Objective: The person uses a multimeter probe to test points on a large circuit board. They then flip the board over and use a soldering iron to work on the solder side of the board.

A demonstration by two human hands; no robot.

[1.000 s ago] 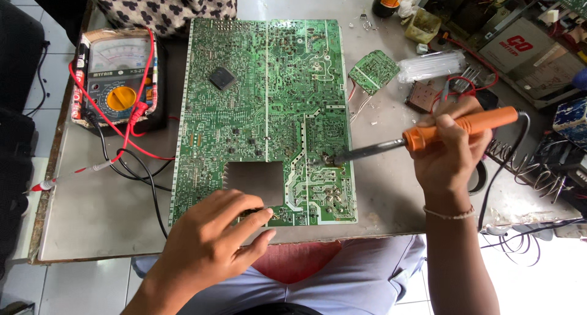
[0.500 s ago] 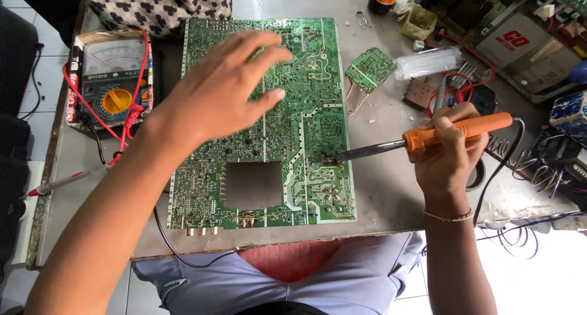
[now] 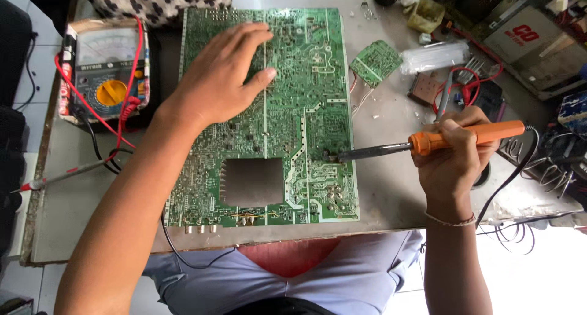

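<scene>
Two bare hands work over a large green board [image 3: 293, 125] that lies flat on a grey table [image 3: 391, 193], its near edge close to the table's front edge and its far edge toward the back. At the table's left edge sits a multimeter [image 3: 104, 70] with a yellow dial, its red and black leads [image 3: 92, 113] trailing toward the front-left corner. The left hand [image 3: 223, 76] lies palm-down on the board's far-left part, fingers spread and loose, pressing rather than gripping. Near the board's front edge a square cut-out [image 3: 252, 182] shows the table beneath. The soldering step appears to be under way: the iron [image 3: 428, 142] has its dark tip [image 3: 342, 157] touching or just above the pale traces at the board's right edge, though actual contact cannot be told. The right hand [image 3: 455, 153] is closed around the iron's orange handle, off the board's right edge. Any further touch would likely call for a steady tip and a board held still. The board's solder side faces up, dense with silver joints and pale tracks. A small green board [image 3: 375, 61] lies toward the back right, beside cluttered parts.
</scene>
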